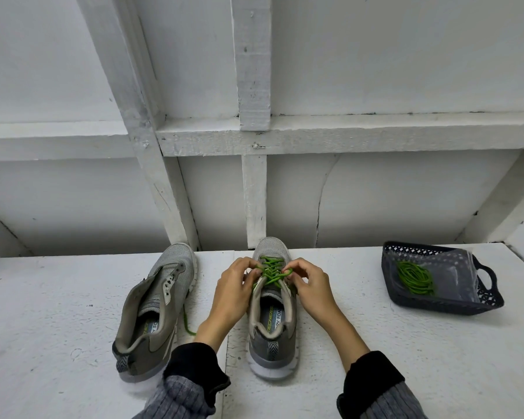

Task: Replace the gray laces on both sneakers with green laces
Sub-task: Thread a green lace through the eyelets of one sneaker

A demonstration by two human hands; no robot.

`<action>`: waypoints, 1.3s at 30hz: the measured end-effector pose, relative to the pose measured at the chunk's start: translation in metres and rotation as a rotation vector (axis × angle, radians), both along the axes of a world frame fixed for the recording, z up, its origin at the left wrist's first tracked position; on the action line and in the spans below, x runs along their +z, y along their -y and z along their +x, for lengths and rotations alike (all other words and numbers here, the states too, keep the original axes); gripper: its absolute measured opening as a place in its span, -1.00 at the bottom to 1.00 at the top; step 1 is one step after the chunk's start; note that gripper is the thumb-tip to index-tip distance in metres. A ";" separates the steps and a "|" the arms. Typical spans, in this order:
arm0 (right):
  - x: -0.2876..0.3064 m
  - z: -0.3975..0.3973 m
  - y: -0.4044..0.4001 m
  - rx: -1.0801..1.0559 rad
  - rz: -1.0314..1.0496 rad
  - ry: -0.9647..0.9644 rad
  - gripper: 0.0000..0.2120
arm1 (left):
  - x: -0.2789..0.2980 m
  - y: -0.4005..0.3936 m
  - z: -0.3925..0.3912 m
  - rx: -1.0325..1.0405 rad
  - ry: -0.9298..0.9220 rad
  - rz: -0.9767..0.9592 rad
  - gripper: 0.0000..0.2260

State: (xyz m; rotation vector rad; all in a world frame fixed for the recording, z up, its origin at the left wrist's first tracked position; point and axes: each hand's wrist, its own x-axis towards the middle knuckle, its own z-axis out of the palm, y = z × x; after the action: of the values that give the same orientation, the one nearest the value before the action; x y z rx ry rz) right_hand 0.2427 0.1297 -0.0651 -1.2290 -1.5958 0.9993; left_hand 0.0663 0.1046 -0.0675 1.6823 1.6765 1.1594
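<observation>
On the desk, by the right sneaker: everything below is placed against this shoe, which stands toe toward the white wall.

Right sneaker: a gray mesh running shoe, upright on the white desk, between the person's two forearms; no gray lace shows on it.

Green lace: criss-crossed through the right sneaker's eyelets up to about the top rows, so the lacing looks nearly done; tying or tightening appears to be what is left.

Left hand: on the left side of the right sneaker's throat, fingers curled in and pinching the green lace.

Right hand: on the shoe's right side, fingers curled and pinching a loop of the same lace.

Left sneaker: just left of the right sneaker, tilted, its eyelets bare; judged as stripped of gray lace and not yet relaced.

Loose lace end: a green strand lies on the desk between the two shoes, apparently one tail of the lace in hand.

Basket: a dark perforated plastic basket with a handle, well to the right of the right sneaker.

Basket contents: a coiled second green lace, lying on a clear plastic sheet or bag.

Gray laces: not visible anywhere.

Remaining: finish this shoe, then lace the left sneaker.
</observation>
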 end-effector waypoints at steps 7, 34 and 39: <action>-0.004 -0.007 0.001 -0.109 0.027 -0.035 -0.73 | -0.003 0.005 0.012 0.117 0.062 0.071 -0.83; 0.009 0.005 0.008 0.083 -0.009 0.039 -0.81 | 0.011 -0.001 -0.012 -0.132 -0.023 -0.032 -0.88; 0.010 0.001 0.010 0.078 0.030 0.114 -0.72 | 0.016 0.009 -0.005 -0.102 -0.346 0.023 -0.90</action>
State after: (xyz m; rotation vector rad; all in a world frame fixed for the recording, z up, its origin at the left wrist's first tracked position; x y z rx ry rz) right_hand 0.2440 0.1200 -0.0546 -1.2302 -1.7529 0.9646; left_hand 0.0609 0.0958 -0.0512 2.0494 1.7535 0.8802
